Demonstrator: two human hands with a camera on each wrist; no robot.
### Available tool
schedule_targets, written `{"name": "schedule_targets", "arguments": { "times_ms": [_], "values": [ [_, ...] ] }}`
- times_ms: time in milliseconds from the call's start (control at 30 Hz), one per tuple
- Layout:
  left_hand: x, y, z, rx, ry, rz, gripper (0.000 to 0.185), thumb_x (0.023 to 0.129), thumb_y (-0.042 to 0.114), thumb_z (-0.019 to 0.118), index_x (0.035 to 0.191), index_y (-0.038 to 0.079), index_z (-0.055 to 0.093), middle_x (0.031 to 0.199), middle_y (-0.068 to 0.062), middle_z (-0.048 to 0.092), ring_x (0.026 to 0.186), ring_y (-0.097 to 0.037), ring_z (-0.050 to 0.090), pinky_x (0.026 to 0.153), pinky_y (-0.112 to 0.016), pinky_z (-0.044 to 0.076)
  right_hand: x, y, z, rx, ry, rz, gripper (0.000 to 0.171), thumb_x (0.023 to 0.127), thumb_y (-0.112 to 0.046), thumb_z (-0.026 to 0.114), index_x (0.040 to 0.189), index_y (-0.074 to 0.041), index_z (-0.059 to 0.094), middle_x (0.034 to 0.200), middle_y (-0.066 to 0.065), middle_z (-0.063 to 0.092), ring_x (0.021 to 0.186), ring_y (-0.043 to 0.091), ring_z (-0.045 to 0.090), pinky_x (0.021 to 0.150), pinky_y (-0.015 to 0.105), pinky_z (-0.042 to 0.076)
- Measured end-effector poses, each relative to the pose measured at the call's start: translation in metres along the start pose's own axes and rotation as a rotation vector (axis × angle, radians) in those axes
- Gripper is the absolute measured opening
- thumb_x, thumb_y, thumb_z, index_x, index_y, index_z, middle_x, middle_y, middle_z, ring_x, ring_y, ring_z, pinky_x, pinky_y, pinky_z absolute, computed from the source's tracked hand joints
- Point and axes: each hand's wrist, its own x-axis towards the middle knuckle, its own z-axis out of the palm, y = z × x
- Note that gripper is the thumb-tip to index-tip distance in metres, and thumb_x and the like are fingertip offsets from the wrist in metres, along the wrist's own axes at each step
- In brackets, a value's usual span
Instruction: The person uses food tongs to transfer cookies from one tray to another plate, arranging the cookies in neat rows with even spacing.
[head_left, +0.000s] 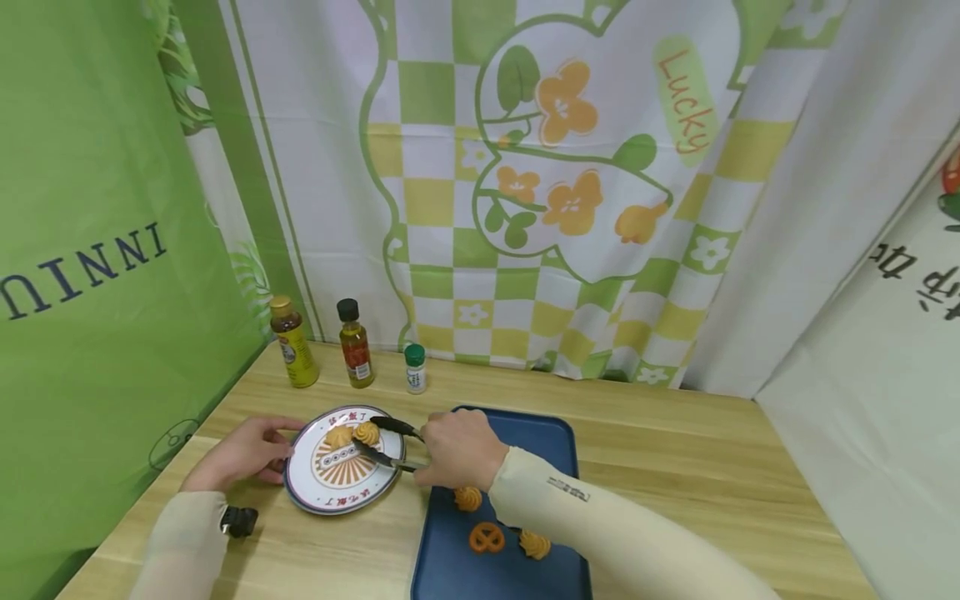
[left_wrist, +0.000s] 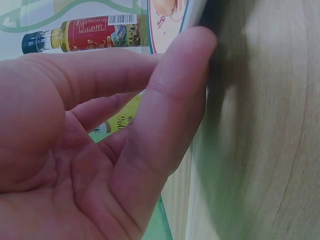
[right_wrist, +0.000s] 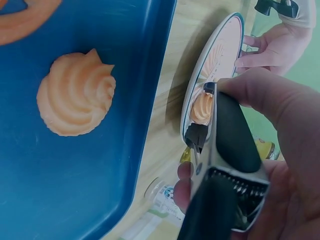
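My left hand holds the left rim of a white patterned plate between thumb and fingers. Black-tipped tongs are gripped in my right hand, which is above the left edge of a blue tray. The tongs' tips lie either side of a swirled cookie on the plate; whether they pinch it I cannot tell. Touching its left side is another cookie. The tray carries swirled cookies and a pretzel; my right arm covers part of it.
Along the table's back edge stand a yellow-labelled bottle, a red-labelled oil bottle and a green-capped shaker. A patterned curtain hangs behind the table, with a green one at the left.
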Motion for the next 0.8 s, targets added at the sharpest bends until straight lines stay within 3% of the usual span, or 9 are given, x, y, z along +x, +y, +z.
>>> {"name": "schedule_targets", "arguments": {
  "times_ms": [200,800],
  "values": [
    [0.0018,-0.0031,0.0000,-0.004,-0.001,0.003,0.055,0.108,-0.006,0.056,0.160,-0.017,0.043,0.116,-0.027,0.064,0.086,-0.023,0.070,0.072,-0.035,0.073,0.0026,-0.0045,-0.0005,-0.047,-0.022,0.015,0.039,0.089,-0.055,0.088,0.077,-0.023,0.069,0.081,-0.007,0.064,0.054,0.009,0.048,0.042,0.026,0.042],
    [0.0035,-0.0056,-0.0010,0.007,-0.003,0.017,0.054,0.108,-0.006,0.056,0.159,-0.018,0.042,0.115,-0.027,0.064,0.086,-0.023,0.070,0.072,-0.035,0.073,0.0009,-0.0063,0.0032,-0.043,-0.043,0.044,0.039,0.089,-0.057,0.088,0.083,-0.023,0.071,0.085,-0.007,0.066,0.059,0.011,0.051,0.046,0.029,0.044]
  ]
}}
